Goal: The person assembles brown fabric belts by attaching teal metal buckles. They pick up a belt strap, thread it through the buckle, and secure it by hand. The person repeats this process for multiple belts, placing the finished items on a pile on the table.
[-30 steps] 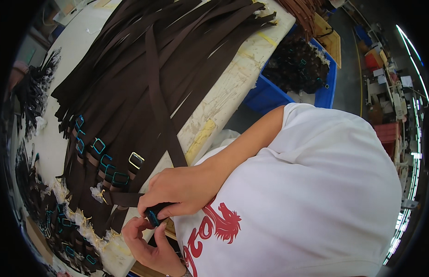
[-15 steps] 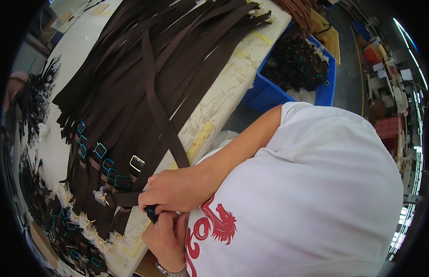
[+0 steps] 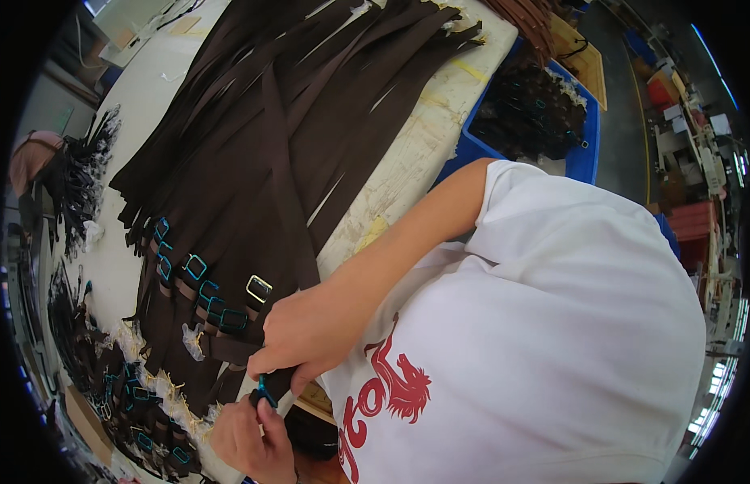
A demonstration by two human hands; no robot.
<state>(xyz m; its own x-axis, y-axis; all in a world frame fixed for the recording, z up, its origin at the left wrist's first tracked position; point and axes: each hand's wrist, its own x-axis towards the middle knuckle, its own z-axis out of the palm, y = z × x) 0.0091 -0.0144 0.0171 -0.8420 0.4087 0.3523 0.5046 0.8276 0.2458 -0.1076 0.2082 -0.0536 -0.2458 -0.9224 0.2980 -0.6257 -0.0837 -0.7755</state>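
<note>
At the lower centre of the frame, the teal-edged buckle (image 3: 266,390) lies between the two hands, below the right hand (image 3: 304,337) and at the fingertips of the left hand (image 3: 250,440). The right hand is closed round a dark brown strap (image 3: 281,381) at the buckle, while the left hand's thumb and fingers pinch the buckle's lower end, near the edge of the desk (image 3: 391,187).

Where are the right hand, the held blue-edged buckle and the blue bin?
Right hand (image 3: 302,331): head view, back of hand.
Blue-edged buckle (image 3: 265,392): head view, blue frame.
Blue bin (image 3: 583,165): head view, right wall.
</note>
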